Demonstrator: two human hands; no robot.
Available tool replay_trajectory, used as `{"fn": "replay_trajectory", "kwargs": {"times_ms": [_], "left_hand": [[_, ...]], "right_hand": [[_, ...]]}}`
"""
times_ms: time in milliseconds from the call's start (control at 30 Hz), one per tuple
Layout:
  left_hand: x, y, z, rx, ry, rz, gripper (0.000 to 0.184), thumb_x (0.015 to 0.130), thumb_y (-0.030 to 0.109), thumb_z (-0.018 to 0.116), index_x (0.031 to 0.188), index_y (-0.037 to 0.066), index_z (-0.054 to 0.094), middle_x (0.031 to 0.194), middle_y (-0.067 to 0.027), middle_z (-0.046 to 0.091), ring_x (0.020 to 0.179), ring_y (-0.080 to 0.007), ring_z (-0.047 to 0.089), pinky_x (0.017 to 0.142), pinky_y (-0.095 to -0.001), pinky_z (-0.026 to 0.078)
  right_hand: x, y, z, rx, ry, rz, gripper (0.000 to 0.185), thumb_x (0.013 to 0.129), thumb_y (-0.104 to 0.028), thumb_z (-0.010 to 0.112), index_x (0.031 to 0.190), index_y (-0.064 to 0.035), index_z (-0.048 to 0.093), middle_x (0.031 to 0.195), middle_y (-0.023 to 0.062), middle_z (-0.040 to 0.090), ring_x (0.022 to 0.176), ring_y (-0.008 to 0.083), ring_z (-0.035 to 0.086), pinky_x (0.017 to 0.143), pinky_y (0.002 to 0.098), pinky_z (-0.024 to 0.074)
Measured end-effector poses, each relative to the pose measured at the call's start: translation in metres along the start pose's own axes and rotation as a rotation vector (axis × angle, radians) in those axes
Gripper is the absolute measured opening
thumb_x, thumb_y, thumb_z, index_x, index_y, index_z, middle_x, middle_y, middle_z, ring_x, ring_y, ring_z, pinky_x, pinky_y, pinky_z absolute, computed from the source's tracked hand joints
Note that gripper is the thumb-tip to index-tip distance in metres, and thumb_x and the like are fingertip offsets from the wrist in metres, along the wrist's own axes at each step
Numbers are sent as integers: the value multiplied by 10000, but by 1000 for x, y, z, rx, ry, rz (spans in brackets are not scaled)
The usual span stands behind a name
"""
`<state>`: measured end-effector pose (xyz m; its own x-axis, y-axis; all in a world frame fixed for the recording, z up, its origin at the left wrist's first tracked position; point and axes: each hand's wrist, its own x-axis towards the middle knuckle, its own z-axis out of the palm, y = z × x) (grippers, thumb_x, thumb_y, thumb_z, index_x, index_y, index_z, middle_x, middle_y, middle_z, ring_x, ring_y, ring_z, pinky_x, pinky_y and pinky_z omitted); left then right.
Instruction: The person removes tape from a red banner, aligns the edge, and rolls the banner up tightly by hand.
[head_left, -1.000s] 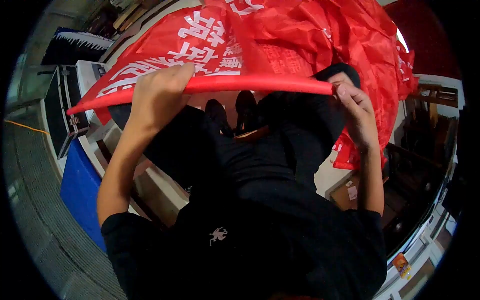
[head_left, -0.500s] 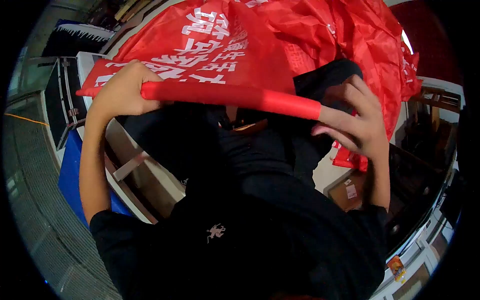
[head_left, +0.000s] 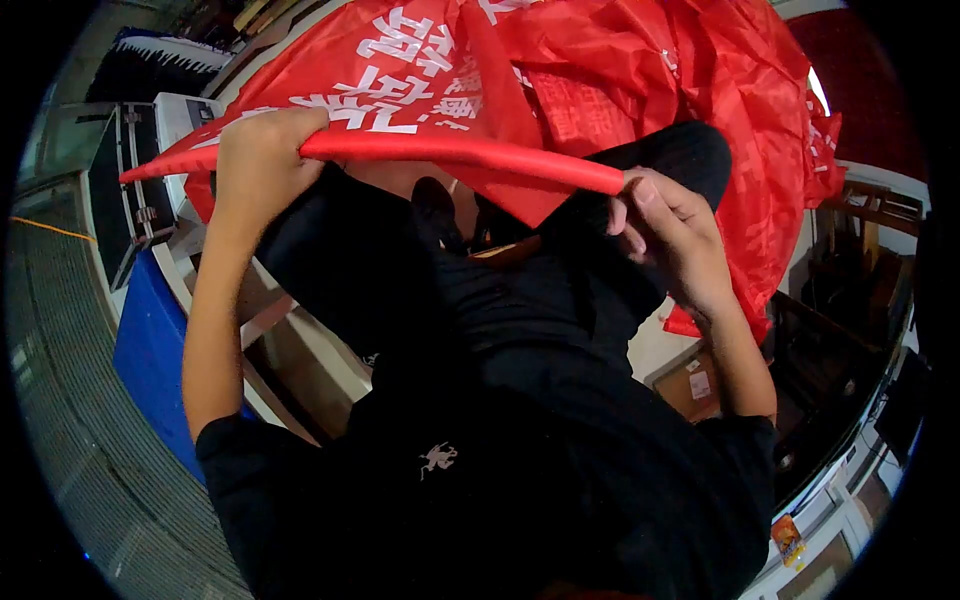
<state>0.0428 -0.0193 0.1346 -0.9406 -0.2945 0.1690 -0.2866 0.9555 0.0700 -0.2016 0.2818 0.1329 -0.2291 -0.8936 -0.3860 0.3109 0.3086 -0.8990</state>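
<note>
A red cloth banner (head_left: 570, 110) with white printed characters spreads across my knees and beyond them. Its near edge forms a smooth, tube-like strip (head_left: 450, 150) stretched between my hands. My left hand (head_left: 265, 165) is closed around the left part of this strip, and a pointed red end sticks out past it. At the strip's right end, my right hand (head_left: 680, 235) has its fingers curled and its thumb against the cloth, gripping the tip. A loose corner of banner hangs below the strip between my legs.
More crumpled red cloth lies to the right. A blue panel (head_left: 150, 350) and a black case (head_left: 135, 190) with metal latches stand at left. A cardboard box (head_left: 690, 385) sits low at right, near dark shelving. A small orange packet (head_left: 788, 540) lies at lower right.
My right hand has moved up and left, its spread fingers now curled at the strip's end. The strip has risen a little, and a corner of cloth now hangs beneath it.
</note>
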Motion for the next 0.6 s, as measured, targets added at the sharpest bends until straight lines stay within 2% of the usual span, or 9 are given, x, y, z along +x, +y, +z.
{"fn": "replay_trajectory", "kwargs": {"times_ms": [33, 100, 200, 267, 333, 367, 400, 467, 600], "left_hand": [[-1, 2, 3, 0, -1, -1, 235, 637, 77, 705, 860, 36, 641, 821, -158, 663, 786, -324, 655, 691, -393, 508], [-5, 2, 6, 62, 119, 61, 277, 631, 65, 710, 898, 45, 638, 887, -141, 679, 835, -326, 658, 710, -391, 521], [-17, -17, 10, -21, 169, 71, 185, 643, 120, 715, 796, 64, 628, 755, -143, 647, 743, -317, 639, 640, -403, 497], [-22, -27, 7, -90, 30, 34, 181, 642, 131, 721, 776, 55, 627, 741, -150, 642, 735, -327, 632, 642, -407, 492], [-21, -36, 0, -146, -109, -1, 180, 641, 143, 728, 756, 47, 627, 728, -156, 637, 728, -338, 625, 643, -412, 487], [-20, -40, -4, -244, -220, 34, 172, 643, 149, 727, 727, 41, 623, 712, -163, 631, 720, -348, 619, 644, -417, 482], [-20, -44, -8, -342, -329, 68, 170, 646, 155, 726, 699, 34, 619, 696, -170, 626, 711, -358, 612, 644, -421, 477], [-15, -42, -14, -377, -340, 81, 167, 647, 158, 716, 669, 28, 613, 681, -174, 623, 691, -366, 605, 639, -418, 474], [-9, -41, -17, -350, -440, 102, 209, 635, 201, 720, 689, 22, 627, 687, -182, 621, 687, -373, 600, 638, -422, 478]], "right_hand": [[-1, 1, 2, 0, -1, 0, 331, 1019, -266, 418, 1029, -4, 620, 791, 1, 545, 594, 68, 425, 514, 206, 329], [-4, 3, 17, 526, 18, 162, 372, 1023, -325, 406, 1034, -5, 593, 766, -10, 529, 563, 57, 402, 469, 203, 313], [-3, -3, 45, 592, 59, 178, 398, 1021, -336, 408, 1125, 14, 565, 764, 3, 534, 558, 58, 401, 450, 193, 313], [-4, -5, 48, 212, 42, -32, 405, 997, -293, 461, 1231, 24, 554, 797, 55, 586, 601, 98, 485, 497, 215, 381], [3, -6, 36, -513, 9, -512, 343, 936, -213, 551, 1193, 6, 608, 810, 85, 601, 662, 159, 552, 557, 259, 429], [8, -17, 29, -725, -68, -647, 317, 843, -183, 668, 1133, -54, 667, 816, 84, 600, 702, 218, 571, 595, 309, 447], [10, -26, 28, -716, -75, -654, 317, 843, -183, 668, 1133, -54, 667, 816, 84, 600, 702, 218, 571, 595, 309, 447], [16, -42, 28, -1310, -102, -943, 355, 768, -203, 722, 1108, -109, 683, 822, 70, 605, 695, 241, 553, 588, 328, 440], [19, -44, 21, -1295, -74, -934, 308, 737, -177, 720, 1034, -100, 689, 808, 68, 602, 699, 254, 537, 590, 346, 436]]}}
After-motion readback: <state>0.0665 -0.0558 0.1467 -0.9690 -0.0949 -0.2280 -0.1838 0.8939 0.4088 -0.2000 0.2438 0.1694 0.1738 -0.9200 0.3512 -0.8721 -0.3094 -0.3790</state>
